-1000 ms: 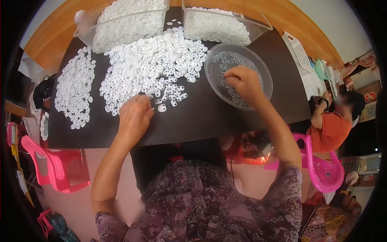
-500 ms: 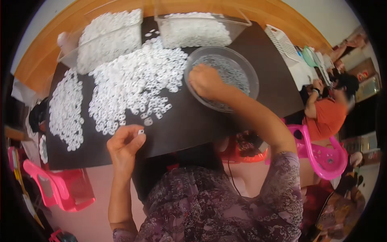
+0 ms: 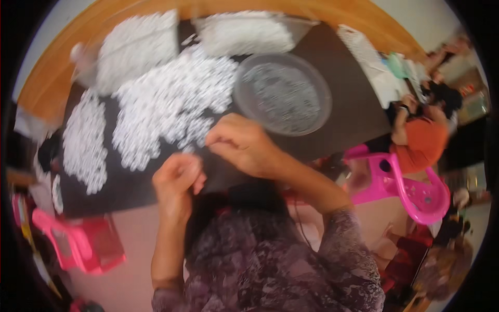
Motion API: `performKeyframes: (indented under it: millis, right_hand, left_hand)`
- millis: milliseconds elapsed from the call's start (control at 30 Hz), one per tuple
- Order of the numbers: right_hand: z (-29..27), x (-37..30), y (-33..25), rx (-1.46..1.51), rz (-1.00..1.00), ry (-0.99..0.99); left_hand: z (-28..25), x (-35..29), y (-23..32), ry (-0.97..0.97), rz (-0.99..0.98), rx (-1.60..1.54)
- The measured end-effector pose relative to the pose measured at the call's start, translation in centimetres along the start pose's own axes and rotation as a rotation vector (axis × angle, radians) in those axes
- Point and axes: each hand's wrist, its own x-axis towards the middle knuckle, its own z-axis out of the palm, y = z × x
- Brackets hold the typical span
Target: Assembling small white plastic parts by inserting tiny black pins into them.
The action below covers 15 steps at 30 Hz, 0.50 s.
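Over the near edge of the dark table my left hand (image 3: 179, 177) is closed, thumb against curled fingers. Motion blur hides the small white plastic piece that showed in its pinch a moment ago. My right hand (image 3: 241, 145) is just right of it and slightly farther off, its fingers pinched together; whatever they hold is too blurred to see. Beyond the hands spreads a big heap of small white plastic pieces (image 3: 166, 104). A round translucent bowl (image 3: 327, 99) of thin grey metal-looking parts (image 3: 286, 99) stands past my right hand.
A smaller heap of white pieces (image 3: 83, 143) lies at the left. Two clear bins (image 3: 138, 49) (image 3: 249, 34) full of white pieces stand at the back. Pink plastic chairs (image 3: 78, 239) (image 3: 410, 182) flank the table (image 3: 358, 112). A person in orange (image 3: 426, 143) sits at the right.
My right hand has come out of the bowl, moving left and nearer, close to my left hand. The left hand has shifted slightly right. The view is more blurred.
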Motion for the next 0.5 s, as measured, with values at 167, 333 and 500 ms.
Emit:
performKeyframes:
  millis: [167, 333, 500]
  right_hand:
    - [1.3, -1.2, -0.8, 0.108, 0.182, -0.064]
    - [2.7, -1.9, -1.5, 0.216, 0.25, -0.046]
    - [4.1, -2.0, -2.2, 0.349, 0.428, -0.046]
  left_hand:
    - [0.2, -0.2, 0.0, 0.024, 0.028, -0.182]
    - [-1.1, -0.8, -0.7, 0.036, 0.096, -0.177]
    - [-1.6, -1.4, -0.9, 0.072, 0.106, -0.175]
